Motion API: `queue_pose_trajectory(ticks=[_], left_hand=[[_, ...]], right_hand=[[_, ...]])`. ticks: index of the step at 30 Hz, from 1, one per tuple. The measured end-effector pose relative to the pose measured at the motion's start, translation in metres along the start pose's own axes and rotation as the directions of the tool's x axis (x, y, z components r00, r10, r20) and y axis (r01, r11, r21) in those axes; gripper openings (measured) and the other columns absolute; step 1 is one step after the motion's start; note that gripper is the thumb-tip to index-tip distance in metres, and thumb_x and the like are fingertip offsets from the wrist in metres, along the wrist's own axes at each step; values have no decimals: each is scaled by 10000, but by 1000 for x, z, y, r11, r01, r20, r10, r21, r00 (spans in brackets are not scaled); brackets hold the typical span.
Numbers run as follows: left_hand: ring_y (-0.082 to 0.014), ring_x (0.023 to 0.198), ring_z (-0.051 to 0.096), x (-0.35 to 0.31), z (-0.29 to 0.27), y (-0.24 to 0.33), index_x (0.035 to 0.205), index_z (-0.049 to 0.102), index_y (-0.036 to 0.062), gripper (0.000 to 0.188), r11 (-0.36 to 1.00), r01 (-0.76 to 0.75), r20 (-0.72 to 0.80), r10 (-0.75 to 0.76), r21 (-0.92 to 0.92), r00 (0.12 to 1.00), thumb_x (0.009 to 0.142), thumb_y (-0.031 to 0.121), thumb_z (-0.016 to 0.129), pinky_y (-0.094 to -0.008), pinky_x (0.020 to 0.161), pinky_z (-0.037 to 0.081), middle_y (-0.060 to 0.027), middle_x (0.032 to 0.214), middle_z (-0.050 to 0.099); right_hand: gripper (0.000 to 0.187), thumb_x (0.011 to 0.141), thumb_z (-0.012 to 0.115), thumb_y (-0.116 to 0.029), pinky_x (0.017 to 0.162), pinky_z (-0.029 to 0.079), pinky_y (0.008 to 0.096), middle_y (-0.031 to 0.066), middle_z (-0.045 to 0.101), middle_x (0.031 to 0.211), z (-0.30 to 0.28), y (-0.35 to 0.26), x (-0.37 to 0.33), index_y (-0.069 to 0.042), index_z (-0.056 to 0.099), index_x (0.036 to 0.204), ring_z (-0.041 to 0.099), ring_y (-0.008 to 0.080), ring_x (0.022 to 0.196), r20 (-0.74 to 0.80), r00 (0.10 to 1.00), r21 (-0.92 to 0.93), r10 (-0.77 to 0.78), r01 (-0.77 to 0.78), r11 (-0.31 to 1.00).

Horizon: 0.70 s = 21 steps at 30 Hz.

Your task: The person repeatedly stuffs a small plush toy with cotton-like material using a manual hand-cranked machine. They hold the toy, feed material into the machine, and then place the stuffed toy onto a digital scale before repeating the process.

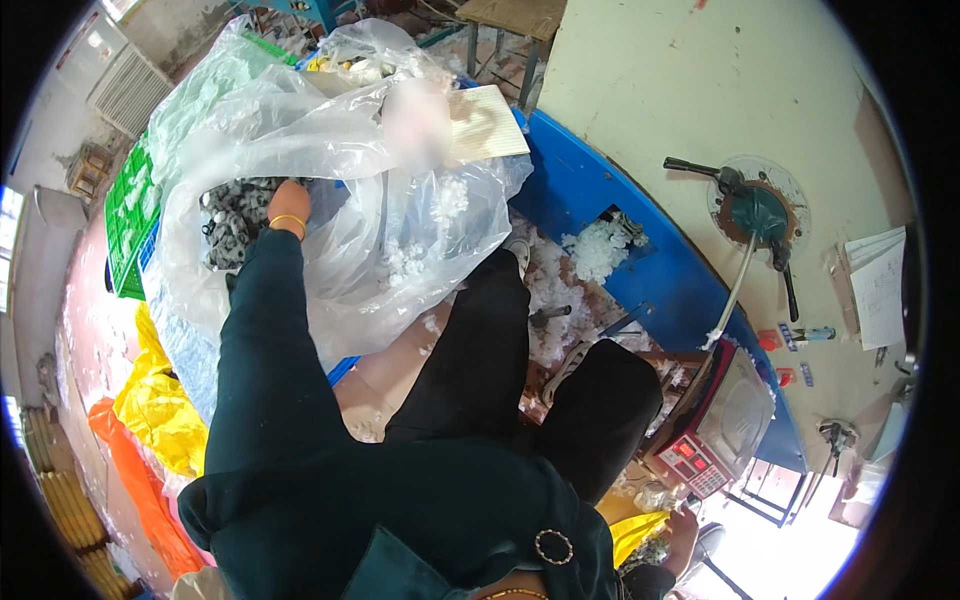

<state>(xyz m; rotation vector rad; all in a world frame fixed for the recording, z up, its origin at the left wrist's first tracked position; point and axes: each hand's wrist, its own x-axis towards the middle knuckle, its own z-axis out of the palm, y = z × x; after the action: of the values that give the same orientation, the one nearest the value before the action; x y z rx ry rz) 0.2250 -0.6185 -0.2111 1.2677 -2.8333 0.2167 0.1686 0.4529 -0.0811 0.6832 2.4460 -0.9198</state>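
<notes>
My left hand point(288, 205), wearing a gold bangle, reaches into a large clear plastic bag point(350, 270). It looks closed against a heap of grey-and-black fluffy plush pieces point(237, 218); its fingertips are partly hidden. Clumps of white stuffing point(405, 262) cling to the bag. Far off to the lower right, my right hand point(682, 538) has its fingers curled, next to a yellow bag point(636, 536) and a small grey fuzzy patch point(655, 550). What those fingers hold, if anything, is too small to make out.
A pale table point(640, 80) with a blue side panel point(590, 190) carries a clamped lever tool point(755, 212). Beside my right knee stands a red digital scale point(700, 455). Green crates point(130, 225), yellow sacks point(160, 400) and an orange one point(140, 490) lie leftward. White stuffing litters the floor.
</notes>
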Motion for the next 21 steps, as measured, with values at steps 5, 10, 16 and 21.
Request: queue_pose_trajectory(ticks=[5, 10, 16, 21], left_hand=[[-373, 1001, 552, -111, -155, 75, 867, 627, -46, 247, 910, -195, -465, 2, -365, 885, 894, 171, 512, -447, 888, 447, -206, 990, 633], [-310, 995, 625, -201, -244, 84, 1094, 612, 59, 208, -343, -193, -113, -239, -919, 964, 914, 130, 535, -449, 916, 483, -179, 1109, 631], [-337, 1013, 629, -239, -300, 178, 922, 529, 32, 161, -732, 78, -129, 222, -677, 966, 941, 184, 482, -499, 873, 511, -201, 970, 641], [-234, 711, 631, -280, -326, 275, 845, 594, -11, 36, -90, -354, -350, 497, -931, 794, 850, 19, 576, -298, 720, 494, -121, 832, 636]], right_hand=[[398, 894, 600, -209, 719, 515, 296, 136, 625, 1092, 26, -112, -9, 15, 554, 1219, 612, 192, 961, 47, 931, -80, -363, 365, 927], [345, 898, 613, -96, 899, 482, 296, 118, 623, 1182, 101, -262, -26, -26, 575, 1234, 609, 195, 1052, 211, 723, 166, -658, 637, 753], [496, 790, 718, -57, 819, 506, 295, 105, 560, 1217, 199, -386, -98, -51, 561, 1260, 604, 212, 1047, 402, 106, 467, -910, 831, 303], [648, 619, 784, -11, 772, 511, 352, 100, 506, 1246, 200, -416, -139, -127, 559, 1215, 584, 317, 1009, -31, 97, 182, -995, 979, 89]])
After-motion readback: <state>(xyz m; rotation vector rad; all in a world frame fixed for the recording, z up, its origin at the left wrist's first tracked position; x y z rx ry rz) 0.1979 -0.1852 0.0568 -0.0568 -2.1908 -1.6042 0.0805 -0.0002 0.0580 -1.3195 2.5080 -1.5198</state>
